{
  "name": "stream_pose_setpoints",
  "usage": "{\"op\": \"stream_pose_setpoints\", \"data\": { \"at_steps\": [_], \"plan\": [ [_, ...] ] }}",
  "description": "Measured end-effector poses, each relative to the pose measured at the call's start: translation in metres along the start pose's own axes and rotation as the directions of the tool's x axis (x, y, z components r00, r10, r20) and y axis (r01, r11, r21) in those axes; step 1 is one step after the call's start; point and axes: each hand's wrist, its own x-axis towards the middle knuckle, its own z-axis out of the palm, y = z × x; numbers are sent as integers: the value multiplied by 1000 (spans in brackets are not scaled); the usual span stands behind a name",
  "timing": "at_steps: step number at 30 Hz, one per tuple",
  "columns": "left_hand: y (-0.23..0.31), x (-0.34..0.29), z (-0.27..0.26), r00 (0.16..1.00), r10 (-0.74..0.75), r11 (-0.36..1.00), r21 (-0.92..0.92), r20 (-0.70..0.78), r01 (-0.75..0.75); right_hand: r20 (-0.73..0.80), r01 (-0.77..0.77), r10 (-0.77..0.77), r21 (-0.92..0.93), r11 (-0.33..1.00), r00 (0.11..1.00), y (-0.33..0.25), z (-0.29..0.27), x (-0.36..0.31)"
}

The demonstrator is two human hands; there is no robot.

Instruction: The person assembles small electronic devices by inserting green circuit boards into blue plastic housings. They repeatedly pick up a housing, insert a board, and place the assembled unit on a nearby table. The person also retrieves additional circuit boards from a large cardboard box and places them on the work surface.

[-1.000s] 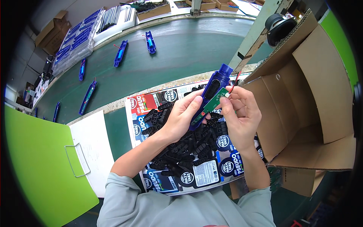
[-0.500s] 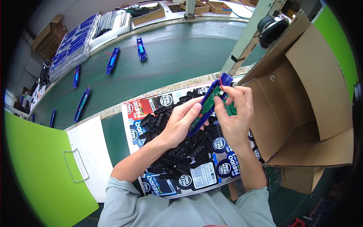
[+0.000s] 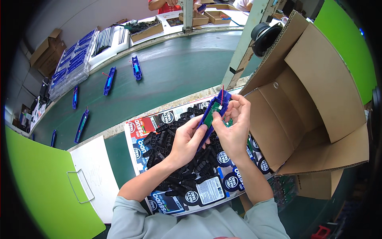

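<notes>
A narrow blue plastic housing (image 3: 226,96) is held tilted over the middle of the mat, its upper end pointing away and to the right. My left hand (image 3: 185,138) grips its lower part, thumb along the edge. Inside the housing lies a green circuit board (image 3: 215,107), with a red wire (image 3: 223,92) rising near its upper end. My right hand (image 3: 234,129) has its thumb on the board and its bent fingers around the upper right side. More green board (image 3: 228,123) shows beside the right fingers, mostly hidden. Below both hands spreads a pile of black ribbed parts (image 3: 158,144).
Several blue housings (image 3: 110,81) with wires lie on the green conveyor (image 3: 171,55). An open cardboard box (image 3: 314,95) stands right, beside a post (image 3: 234,65). A green clipboard (image 3: 51,171) with paper lies left. Beyond the belt a person in a red sleeve (image 3: 161,5) works.
The whole view has shifted, so surroundings sit farther left and lower. The red wire now stands up from the housing. My right thumb stays on the board. Another person's hands appear at the back.
</notes>
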Motion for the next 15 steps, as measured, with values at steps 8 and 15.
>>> {"op": "stream_pose_setpoints", "data": {
  "at_steps": [8,15],
  "plan": [
    [10,5,-12,999,34,998,47,-33,-32,25,-43,40,107,993,999,8,2,-3],
    [2,72,-169,832,228,957,272,-506,-97,170,-50,88,-217,975,982,44,-31,-30]
  ]
}}
